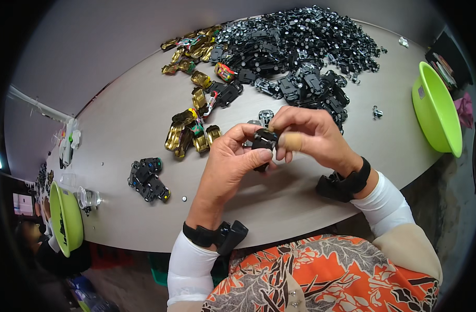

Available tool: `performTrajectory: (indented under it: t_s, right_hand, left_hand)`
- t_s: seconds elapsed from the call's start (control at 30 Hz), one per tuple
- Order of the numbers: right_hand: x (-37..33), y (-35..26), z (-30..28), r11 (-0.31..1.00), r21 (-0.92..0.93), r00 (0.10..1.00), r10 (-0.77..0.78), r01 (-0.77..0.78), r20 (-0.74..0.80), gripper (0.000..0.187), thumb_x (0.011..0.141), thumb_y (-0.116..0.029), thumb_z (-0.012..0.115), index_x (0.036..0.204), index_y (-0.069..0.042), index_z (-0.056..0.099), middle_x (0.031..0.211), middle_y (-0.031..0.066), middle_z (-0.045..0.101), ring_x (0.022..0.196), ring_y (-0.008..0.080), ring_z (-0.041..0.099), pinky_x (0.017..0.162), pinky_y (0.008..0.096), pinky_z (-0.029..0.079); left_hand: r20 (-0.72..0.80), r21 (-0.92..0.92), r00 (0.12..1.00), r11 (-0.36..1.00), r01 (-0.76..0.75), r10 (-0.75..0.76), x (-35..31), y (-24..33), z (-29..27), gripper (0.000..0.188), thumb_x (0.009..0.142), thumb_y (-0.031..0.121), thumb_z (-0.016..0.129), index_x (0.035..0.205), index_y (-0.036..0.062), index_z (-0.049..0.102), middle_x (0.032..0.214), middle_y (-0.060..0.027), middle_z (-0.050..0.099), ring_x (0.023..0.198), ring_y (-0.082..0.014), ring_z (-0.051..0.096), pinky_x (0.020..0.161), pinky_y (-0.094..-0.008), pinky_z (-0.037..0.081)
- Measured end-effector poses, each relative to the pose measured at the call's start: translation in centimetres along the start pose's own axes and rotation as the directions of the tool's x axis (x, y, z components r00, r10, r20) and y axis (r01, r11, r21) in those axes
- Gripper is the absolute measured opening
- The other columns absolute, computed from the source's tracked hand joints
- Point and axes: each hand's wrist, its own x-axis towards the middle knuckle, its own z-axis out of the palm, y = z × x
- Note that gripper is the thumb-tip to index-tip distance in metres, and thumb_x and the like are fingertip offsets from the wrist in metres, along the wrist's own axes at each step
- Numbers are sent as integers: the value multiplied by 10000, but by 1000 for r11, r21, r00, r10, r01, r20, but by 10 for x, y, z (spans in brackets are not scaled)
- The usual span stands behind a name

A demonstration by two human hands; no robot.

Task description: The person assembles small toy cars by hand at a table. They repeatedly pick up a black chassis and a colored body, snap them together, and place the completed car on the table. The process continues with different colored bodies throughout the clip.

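Note:
In my left hand (227, 156) a small black toy car (265, 137) is gripped between thumb and fingers, in front of me above the table. My right hand (316, 136) is closed in a pinch at the car's right side, one finger wrapped with a tan bandage. Whatever those fingertips hold is hidden. Just beyond my hands lies a dark toy car chassis (266, 116). Gold toy car bodies (181, 134) are grouped to the left of it. Black car chassis (313, 86) lie piled beyond my right hand. Several black cars (148, 179) sit together at the left.
A large heap of black and silver car parts (300, 39) covers the table's far side. Lime green basins stand at the right (440, 112) and left (67, 221) edges. A clear cup (88, 197) is near the left basin. A loose wheel (184, 198) lies near my left forearm.

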Motion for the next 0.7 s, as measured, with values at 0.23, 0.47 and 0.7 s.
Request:
performTrajectory:
  t_s: [0.23,0.47,0.7]
  right_hand:
    - [7,2,-5,981,-173,995,93,-87,28,60,822,-39,594,851,13,598,711,20,597,553,80,582,509,207,458]
    - [1,22,24,640,-711,949,-287,289,128,175,728,147,425,842,19,466,743,128,399,652,258,430,597,305,376]
    - [-7,40,15,771,-631,969,-214,89,-126,122,850,93,429,860,-21,473,730,8,430,614,93,389,541,223,327]
  left_hand:
    - [-13,285,1000,958,-9,13,0,-2,-2,195,789,82,665,955,5,600,877,-20,609,785,-65,532,722,-219,442]
    - [-80,602,917,752,-269,392,6,-43,2,186,737,75,604,878,-34,551,772,-192,590,733,-220,587,675,-347,467]
    - [-102,608,890,736,-298,444,12,-35,3,210,711,33,559,909,-24,514,825,-196,581,781,-298,585,719,-365,464]
